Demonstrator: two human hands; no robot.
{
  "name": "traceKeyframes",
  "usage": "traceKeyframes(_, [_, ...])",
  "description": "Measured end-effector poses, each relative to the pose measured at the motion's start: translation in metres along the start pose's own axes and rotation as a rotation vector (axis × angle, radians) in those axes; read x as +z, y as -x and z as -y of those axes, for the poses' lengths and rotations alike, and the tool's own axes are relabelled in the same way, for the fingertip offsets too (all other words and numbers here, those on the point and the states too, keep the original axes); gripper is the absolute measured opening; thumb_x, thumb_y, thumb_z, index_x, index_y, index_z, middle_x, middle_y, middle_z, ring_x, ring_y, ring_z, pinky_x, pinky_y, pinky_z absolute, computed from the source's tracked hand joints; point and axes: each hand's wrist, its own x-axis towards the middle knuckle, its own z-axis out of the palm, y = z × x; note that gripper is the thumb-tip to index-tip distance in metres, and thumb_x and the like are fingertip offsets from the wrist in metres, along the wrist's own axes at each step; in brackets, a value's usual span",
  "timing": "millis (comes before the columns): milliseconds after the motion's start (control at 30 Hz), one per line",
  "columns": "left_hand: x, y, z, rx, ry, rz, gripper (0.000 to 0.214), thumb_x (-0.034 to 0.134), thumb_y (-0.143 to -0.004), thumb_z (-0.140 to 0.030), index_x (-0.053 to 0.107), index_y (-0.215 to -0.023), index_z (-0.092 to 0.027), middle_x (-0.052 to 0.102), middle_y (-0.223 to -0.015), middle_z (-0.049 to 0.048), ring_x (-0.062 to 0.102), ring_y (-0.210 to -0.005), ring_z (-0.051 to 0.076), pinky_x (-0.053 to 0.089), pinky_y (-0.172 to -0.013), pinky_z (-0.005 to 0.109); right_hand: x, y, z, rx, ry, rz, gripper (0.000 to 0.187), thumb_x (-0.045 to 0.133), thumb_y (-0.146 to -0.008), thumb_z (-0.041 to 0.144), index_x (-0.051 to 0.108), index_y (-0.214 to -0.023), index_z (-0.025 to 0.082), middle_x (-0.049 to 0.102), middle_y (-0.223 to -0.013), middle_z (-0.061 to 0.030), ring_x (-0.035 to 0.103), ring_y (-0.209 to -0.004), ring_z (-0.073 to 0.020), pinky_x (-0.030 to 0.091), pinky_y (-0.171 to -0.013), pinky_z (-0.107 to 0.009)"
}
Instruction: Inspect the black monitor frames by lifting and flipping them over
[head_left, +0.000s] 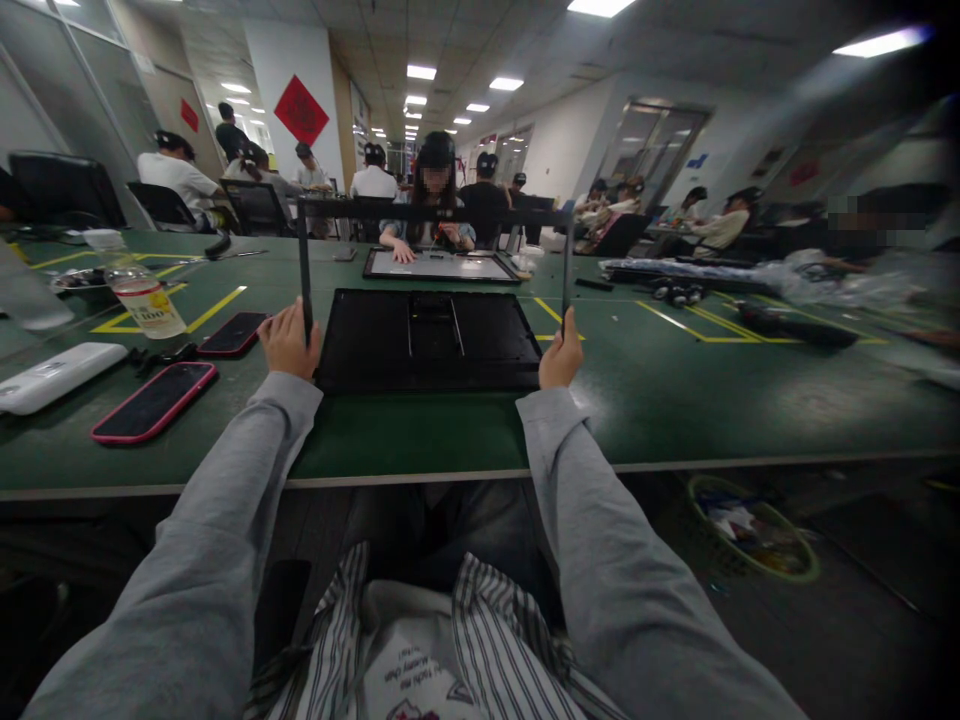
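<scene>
A thin black rectangular frame, like a monitor bezel, stands upright between my hands. My left hand is closed around its left side, and my right hand grips its right side. Beneath and behind it, a black monitor back cover lies flat on the green table, with a recessed slot near its middle. The frame's lower edge cannot be made out against the dark cover.
Left are a bottle, two phones and a white device. Opposite, a person's hand rests on a flat panel. Plastic-wrapped parts lie right. A basket stands on the floor.
</scene>
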Motion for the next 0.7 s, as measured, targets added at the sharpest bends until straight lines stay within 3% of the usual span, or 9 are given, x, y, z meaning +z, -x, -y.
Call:
traceKeyframes(100, [-0.014, 0.000, -0.016, -0.015, 0.050, -0.138, 0.064, 0.038, -0.097, -0.044, 0.042, -0.153, -0.014, 0.047, -0.153, 0.0182, 0.041, -0.142, 0.031, 0.019, -0.117, 0.050, -0.006, -0.001, 0.006, -0.044, -0.019, -0.156, 0.062, 0.019, -0.100, 0.022, 0.022, -0.162, 0.016, 0.055, -0.143, -0.0171, 0.054, -0.129, -0.0259, 0.042, -0.106, -0.045])
traceKeyframes(200, [-0.018, 0.001, -0.022, -0.025, 0.048, -0.131, 0.063, 0.038, -0.097, -0.046, 0.043, -0.153, -0.017, 0.038, -0.160, 0.0162, 0.037, -0.144, 0.032, 0.017, -0.118, 0.051, -0.007, -0.001, 0.005, -0.034, 0.010, -0.165, 0.062, 0.021, -0.100, 0.023, 0.024, -0.162, 0.018, 0.061, -0.137, -0.0155, 0.056, -0.125, -0.0266, 0.042, -0.104, -0.046])
traceKeyframes(367, [-0.004, 0.004, -0.016, -0.096, -0.036, 0.063, 0.053, 0.041, -0.096, -0.041, 0.054, -0.144, -0.022, 0.036, -0.161, 0.0150, 0.025, -0.150, 0.033, 0.013, -0.117, 0.059, 0.001, 0.003, 0.000, 0.089, 0.126, 0.199, 0.063, 0.034, -0.096, 0.020, 0.032, -0.159, 0.023, 0.072, -0.118, -0.0119, 0.064, -0.108, -0.0263, 0.045, -0.097, -0.041])
traceKeyframes(467, [0.004, 0.006, -0.011, -0.141, -0.095, 0.232, 0.047, 0.043, -0.094, -0.037, 0.061, -0.136, -0.024, 0.041, -0.159, 0.0142, 0.018, -0.152, 0.033, 0.013, -0.115, 0.065, 0.005, 0.005, -0.002, 0.180, 0.177, 0.364, 0.060, 0.040, -0.095, 0.021, 0.043, -0.155, 0.022, 0.072, -0.120, -0.0135, 0.065, -0.108, -0.0283, 0.045, -0.097, -0.041])
traceKeyframes(567, [0.006, 0.006, -0.009, -0.161, -0.136, 0.332, 0.044, 0.045, -0.093, -0.036, 0.065, -0.130, -0.025, 0.042, -0.158, 0.0132, 0.015, -0.153, 0.034, 0.015, -0.114, 0.068, 0.004, 0.006, -0.003, 0.216, 0.174, 0.421, 0.058, 0.043, -0.095, 0.020, 0.047, -0.152, 0.023, 0.070, -0.125, -0.0137, 0.064, -0.114, -0.0291, 0.046, -0.099, -0.042])
traceKeyframes(700, [0.007, 0.006, -0.007, -0.163, -0.149, 0.376, 0.041, 0.048, -0.092, -0.034, 0.067, -0.128, -0.028, 0.046, -0.156, 0.0114, 0.017, -0.152, 0.034, 0.015, -0.113, 0.069, 0.003, 0.005, -0.007, 0.237, 0.146, 0.436, 0.057, 0.043, -0.094, 0.019, 0.049, -0.151, 0.022, 0.069, -0.128, -0.0138, 0.062, -0.118, -0.0290, 0.046, -0.101, -0.043])
